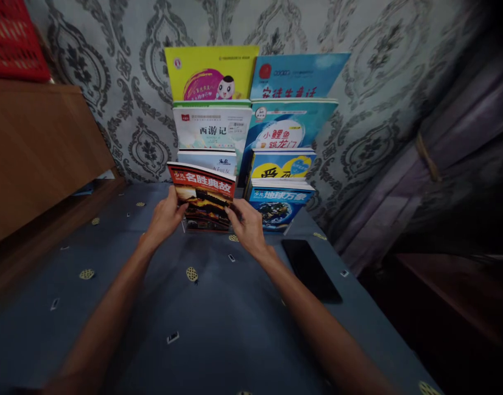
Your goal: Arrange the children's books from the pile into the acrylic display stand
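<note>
A red and dark book point(204, 197) stands between my two hands at the front of the left stack, leaning back slightly. My left hand point(168, 215) grips its left edge, thumb on the cover. On its right edge, my right hand point(247, 224) holds it with the thumb in front. Behind it rise a pale blue book point(208, 160), a white book point(212, 129) and a yellow book point(212, 71). The right stack has a blue book with a globe point(278, 211) in front, then a yellow and blue book point(282, 164), a teal book point(295, 123) and a blue book point(301, 74).
A black flat device point(311, 270) lies on the blue patterned cloth point(218, 307), right of my right forearm. At the left are a wooden cabinet point(41, 159) and a red basket point(15, 41). A grey curtain point(383, 181) hangs at the right.
</note>
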Available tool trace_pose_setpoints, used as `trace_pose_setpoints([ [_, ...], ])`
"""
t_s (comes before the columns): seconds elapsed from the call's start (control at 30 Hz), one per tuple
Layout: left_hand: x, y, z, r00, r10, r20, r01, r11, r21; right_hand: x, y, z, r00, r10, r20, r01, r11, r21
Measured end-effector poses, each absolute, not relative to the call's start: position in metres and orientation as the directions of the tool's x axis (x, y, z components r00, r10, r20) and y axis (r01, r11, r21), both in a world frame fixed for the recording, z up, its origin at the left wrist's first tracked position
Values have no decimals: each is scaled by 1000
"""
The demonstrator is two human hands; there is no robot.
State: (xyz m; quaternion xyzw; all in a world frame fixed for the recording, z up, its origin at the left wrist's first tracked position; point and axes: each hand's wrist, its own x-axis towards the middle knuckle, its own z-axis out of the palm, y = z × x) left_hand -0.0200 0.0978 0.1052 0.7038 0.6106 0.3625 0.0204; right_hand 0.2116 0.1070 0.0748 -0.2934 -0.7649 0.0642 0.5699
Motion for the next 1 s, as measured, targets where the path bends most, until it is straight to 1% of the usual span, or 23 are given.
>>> trace_pose_setpoints([
  [0.1,-21,99,103,-4,881,472,877,-224,425,211,108,72,-186,528,829,379,817,-435],
  [0.27,-22,100,101,7,876,483,882,-233,409,211,108,71,-194,526,828,386,817,-429],
  [0.67,-24,101,99,24,867,497,868,-264,419,211,108,71,-197,524,829,382,820,-427],
  [0.9,-22,102,99,-6,878,478,871,-231,434,212,109,70,-193,522,831,387,819,-425],
  [1.0,-21,101,101,-20,888,460,861,-219,459,212,113,70,-183,535,825,399,807,-435],
])
